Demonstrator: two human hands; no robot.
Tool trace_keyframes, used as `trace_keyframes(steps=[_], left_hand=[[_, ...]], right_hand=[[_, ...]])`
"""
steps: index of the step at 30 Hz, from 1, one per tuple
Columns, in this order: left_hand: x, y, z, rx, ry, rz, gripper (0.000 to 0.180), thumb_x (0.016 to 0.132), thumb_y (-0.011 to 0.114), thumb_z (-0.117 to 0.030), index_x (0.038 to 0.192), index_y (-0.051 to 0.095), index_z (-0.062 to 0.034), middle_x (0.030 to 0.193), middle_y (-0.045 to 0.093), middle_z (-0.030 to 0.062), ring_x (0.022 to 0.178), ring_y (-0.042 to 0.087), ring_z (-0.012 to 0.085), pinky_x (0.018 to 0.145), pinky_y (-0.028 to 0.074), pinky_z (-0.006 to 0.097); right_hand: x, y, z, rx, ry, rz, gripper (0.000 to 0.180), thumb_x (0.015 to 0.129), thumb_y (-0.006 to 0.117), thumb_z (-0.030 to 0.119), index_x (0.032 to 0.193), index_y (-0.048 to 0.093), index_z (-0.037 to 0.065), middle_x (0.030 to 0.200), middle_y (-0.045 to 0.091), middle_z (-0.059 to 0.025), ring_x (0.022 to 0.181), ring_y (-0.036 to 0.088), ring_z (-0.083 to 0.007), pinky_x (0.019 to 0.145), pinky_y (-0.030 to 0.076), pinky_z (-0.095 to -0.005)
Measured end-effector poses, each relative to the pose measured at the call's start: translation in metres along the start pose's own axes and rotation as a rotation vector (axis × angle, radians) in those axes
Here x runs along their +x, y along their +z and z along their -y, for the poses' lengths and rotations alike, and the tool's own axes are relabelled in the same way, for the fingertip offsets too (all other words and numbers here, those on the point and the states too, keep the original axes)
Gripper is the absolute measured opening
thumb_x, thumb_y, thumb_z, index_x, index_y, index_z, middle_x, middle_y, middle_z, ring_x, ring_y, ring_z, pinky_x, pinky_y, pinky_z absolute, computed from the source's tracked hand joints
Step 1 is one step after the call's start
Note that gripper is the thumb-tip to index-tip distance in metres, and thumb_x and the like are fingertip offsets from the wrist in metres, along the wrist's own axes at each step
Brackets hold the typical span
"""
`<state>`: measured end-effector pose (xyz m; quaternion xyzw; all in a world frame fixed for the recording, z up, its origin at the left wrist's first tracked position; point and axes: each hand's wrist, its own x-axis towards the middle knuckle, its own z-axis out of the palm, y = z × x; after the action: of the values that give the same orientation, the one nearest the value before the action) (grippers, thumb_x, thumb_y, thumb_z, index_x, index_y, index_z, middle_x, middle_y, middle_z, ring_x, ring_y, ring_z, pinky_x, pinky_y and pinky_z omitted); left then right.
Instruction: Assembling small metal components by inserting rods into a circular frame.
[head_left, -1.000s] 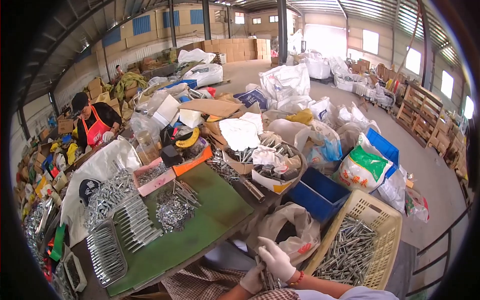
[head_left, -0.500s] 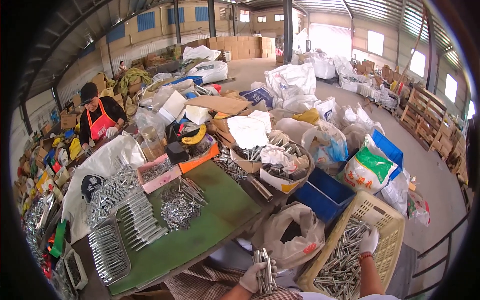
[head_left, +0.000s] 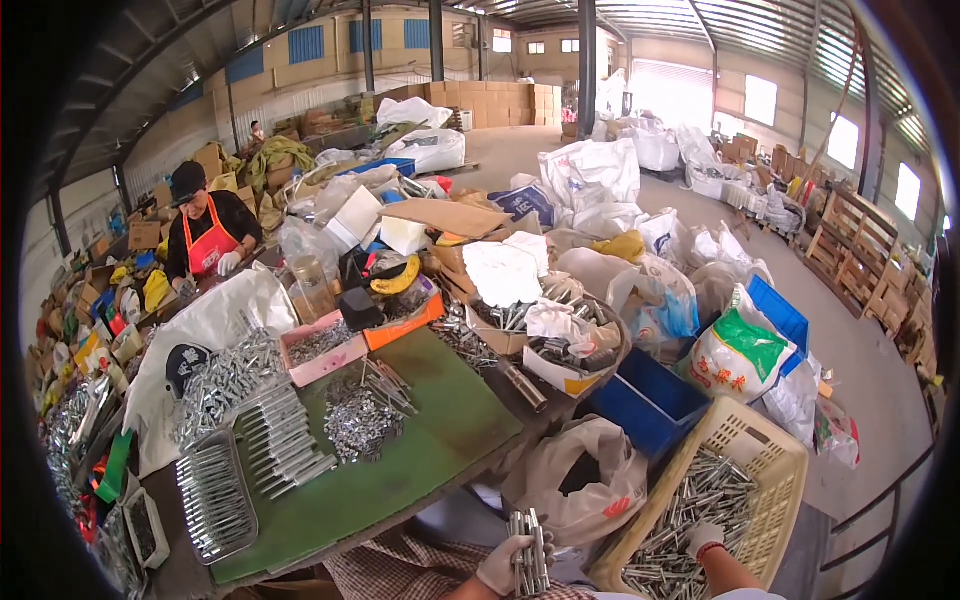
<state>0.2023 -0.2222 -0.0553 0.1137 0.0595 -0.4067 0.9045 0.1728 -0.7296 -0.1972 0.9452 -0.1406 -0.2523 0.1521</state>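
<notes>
The gloved left hand [head_left: 505, 565] is clutching a bundle of metal bolts [head_left: 528, 552] upright, its grip pressed around them. The right hand [head_left: 704, 540] is reaching into the yellow basket [head_left: 775, 470], fingers closing on loose bolts [head_left: 690, 500]. Best gathered parallel, heads aligned, before joining the bundle.

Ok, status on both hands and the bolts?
Left hand gripping a bundle of metal bolts. Right hand down in the beige basket on loose bolts. Nothing in the way.
</notes>
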Motion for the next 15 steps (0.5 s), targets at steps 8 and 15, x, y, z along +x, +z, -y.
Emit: trace_keyframes(steps=[8,15], left_hand=[[-0.005,-0.006,0.005,0.031,0.090,-0.073,0.032,0.090,0.055,-0.026,0.113,0.059,-0.0038,0.086,0.067,0.0095,0.078,0.065,0.0219,0.072,0.055,0.033],[-0.001,-0.012,0.011,0.052,0.065,-0.067,0.032,0.091,0.053,-0.025,0.114,0.059,-0.0026,0.087,0.067,0.0100,0.079,0.066,0.0218,0.072,0.056,0.033]], right_hand=[[-0.038,-0.075,0.004,0.129,-0.081,-0.148,0.019,0.082,0.059,0.018,0.097,0.067,0.010,0.090,0.069,-0.0128,0.084,0.067,-0.0344,0.073,0.052,-0.0460],[-0.030,-0.116,-0.055,1.088,0.419,-1.275,0.018,0.097,0.047,0.013,0.106,0.058,0.000,0.088,0.060,-0.0106,0.081,0.057,-0.0232,0.078,0.047,-0.0326]])
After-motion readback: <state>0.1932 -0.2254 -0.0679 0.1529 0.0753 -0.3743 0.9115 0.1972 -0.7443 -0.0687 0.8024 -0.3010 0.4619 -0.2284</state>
